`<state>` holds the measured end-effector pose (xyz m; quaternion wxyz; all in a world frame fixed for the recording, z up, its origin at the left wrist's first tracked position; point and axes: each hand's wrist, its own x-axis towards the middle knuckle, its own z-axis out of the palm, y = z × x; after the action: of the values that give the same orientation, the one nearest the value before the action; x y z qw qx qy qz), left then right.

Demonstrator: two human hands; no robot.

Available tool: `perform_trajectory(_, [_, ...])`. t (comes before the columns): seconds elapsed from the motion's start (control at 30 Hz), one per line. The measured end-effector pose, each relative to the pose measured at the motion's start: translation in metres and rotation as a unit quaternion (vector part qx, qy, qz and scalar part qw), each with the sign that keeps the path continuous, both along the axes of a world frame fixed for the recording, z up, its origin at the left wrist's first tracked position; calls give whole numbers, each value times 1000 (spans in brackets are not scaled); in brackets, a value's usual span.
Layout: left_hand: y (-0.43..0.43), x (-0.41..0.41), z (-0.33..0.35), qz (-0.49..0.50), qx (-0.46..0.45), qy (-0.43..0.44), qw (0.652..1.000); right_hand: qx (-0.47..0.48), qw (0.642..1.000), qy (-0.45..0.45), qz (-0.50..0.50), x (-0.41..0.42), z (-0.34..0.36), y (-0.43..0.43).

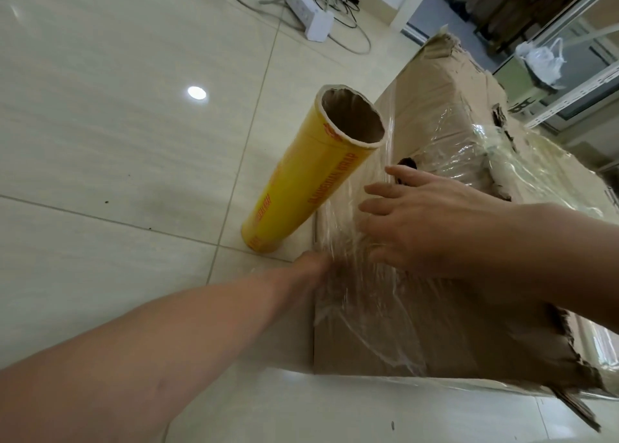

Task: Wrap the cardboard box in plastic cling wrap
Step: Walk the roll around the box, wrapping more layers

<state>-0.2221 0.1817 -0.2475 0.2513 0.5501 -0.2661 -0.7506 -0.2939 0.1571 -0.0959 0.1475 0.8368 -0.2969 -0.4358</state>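
A large torn cardboard box (438, 84) sits on the tile floor, partly covered in clear cling film (375, 312). A yellow cling wrap roll (301, 188) stands tilted on end against the box's left side, and a sheet of film runs from it onto the box. My right hand (435, 221) lies flat on the film over the box, fingers spread. My left hand (315, 265) reaches to the box's left edge, where the film bunches into wrinkles. Its fingers are blurred and hidden behind the film.
White power strips with tangled cables (311, 13) lie on the floor at the back. A metal shelf (569, 107) with a plastic bag (542, 60) stands behind the box on the right. Glossy floor tiles (117, 141) stretch to the left.
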Motion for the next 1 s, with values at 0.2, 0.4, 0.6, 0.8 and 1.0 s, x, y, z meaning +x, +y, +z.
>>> perform_trajectory(0.2, [8,10,2,27,8,-29,999,23,996,-75,-34,-2,32,-7])
perform_trajectory(0.4, [32,4,2,139,90,-52,985,35,991,-114,-63,-25,67,-10])
perform_trajectory(0.6, [82,2,41,315,196,26,928,72,973,-201,-91,-38,83,19])
perform_trajectory(0.8, [101,43,127,331,201,7,922,139,944,-227,-194,-32,121,55])
perform_trajectory(1.0, [78,120,251,253,180,-43,950,172,862,-249,-406,1,199,70])
